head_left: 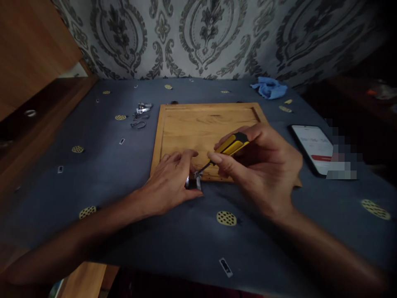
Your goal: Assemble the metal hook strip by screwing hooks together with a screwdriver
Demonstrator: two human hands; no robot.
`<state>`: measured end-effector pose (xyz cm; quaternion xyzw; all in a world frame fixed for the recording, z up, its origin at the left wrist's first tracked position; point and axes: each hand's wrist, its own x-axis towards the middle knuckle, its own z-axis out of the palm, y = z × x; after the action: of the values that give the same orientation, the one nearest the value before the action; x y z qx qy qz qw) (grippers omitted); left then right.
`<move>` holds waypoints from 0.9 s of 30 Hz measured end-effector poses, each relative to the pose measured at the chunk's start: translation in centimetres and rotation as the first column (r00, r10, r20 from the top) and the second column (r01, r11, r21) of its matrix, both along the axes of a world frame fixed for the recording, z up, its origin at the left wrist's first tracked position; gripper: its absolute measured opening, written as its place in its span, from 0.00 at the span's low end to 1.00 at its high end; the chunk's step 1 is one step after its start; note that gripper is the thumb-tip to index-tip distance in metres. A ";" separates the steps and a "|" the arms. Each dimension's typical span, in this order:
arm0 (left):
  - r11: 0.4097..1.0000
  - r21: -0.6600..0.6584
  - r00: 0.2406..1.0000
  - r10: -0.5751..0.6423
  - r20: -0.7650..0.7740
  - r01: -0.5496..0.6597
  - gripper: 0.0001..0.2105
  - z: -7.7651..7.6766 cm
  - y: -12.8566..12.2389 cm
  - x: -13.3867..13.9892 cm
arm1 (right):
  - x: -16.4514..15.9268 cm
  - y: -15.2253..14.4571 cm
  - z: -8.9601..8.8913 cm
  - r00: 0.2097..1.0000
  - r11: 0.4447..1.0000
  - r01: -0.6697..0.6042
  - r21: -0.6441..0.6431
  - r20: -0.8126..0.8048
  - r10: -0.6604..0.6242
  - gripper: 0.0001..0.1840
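Observation:
A framed wooden panel (189,128) lies flat on the cloth. My left hand (169,178) rests over its near left part, thumb and forefinger around a small shiny metal fitting (198,182) at the near edge. Part of the fitting is hidden by the fingers, and its exact kind is not clear. In my right hand (263,165) is a yellow and black screwdriver (232,143), fingers wrapped around its handle. It slants down to the left, with the tip at the fitting.
Several loose metal fittings (141,114) lie left of the panel. A phone (313,145) with a lit screen is to the right, and a crumpled blue cloth (269,88) at the back right. A patterned curtain (204,37) hangs behind the dark tablecloth (173,244).

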<state>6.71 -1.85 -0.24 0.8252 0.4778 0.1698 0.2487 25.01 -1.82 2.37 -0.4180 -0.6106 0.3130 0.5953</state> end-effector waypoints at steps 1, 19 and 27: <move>1.000 0.004 1.000 0.006 -0.005 -0.006 0.37 -0.1 0.0 0.0 | -0.1 0.0 -0.1 0.999 0.999 0.037 0.040 -0.018 -0.037 0.21; 0.998 -0.060 1.000 -0.008 -0.022 0.006 0.39 0.5 0.0 0.2 | 0.6 -0.3 -0.7 0.996 0.996 0.078 0.032 0.041 -0.079 0.19; 0.998 -0.057 1.000 0.006 -0.012 -0.007 0.39 0.5 -0.1 0.2 | 0.6 -0.6 -0.4 0.998 0.997 -0.034 0.071 0.049 0.031 0.16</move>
<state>6.92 -1.90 0.28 0.8172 0.4866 0.1520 0.2688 25.60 -2.46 2.00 -0.3937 -0.6422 0.2906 0.5900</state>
